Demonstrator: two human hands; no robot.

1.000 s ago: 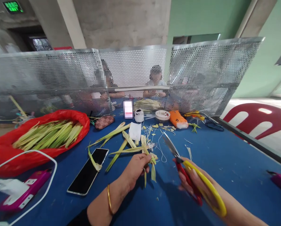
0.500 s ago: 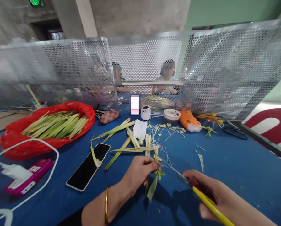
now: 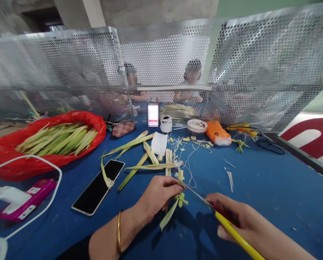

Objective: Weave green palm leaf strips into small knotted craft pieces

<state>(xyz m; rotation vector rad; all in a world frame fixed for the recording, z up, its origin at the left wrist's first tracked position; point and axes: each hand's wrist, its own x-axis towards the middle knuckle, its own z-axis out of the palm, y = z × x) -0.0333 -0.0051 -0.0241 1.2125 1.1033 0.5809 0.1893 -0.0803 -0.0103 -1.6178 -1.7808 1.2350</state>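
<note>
My left hand [image 3: 161, 193], with a gold bangle on the wrist, is closed in a pinch on a small woven piece of pale green leaf strips [image 3: 180, 198]. One loose strip hangs below the fingers, and a pale stub stands up above them. In my right hand [image 3: 239, 216] is a pair of scissors [image 3: 228, 225] with yellow and red handles. Their silver blades reach left to the leaf piece, just above my left fingertips; whether they touch it I cannot tell. Beyond the hands lie long leaf strips [image 3: 135, 142] and a tangle of white thread [image 3: 179, 162].
A red plastic bag [image 3: 96, 122] of leaves, a phone [image 3: 97, 187] and a purple power strip [image 3: 28, 200] with a white cable stand left. Farther back are a thread spool [image 3: 166, 124], a tape roll [image 3: 197, 126] and an orange packet [image 3: 218, 133]. People sit behind a perforated metal screen [image 3: 164, 47].
The view has shifted slightly, so most things sit a little higher and farther left. The scissor blades have come down to the leaf piece's pale stub. Both hands keep their holds.
</note>
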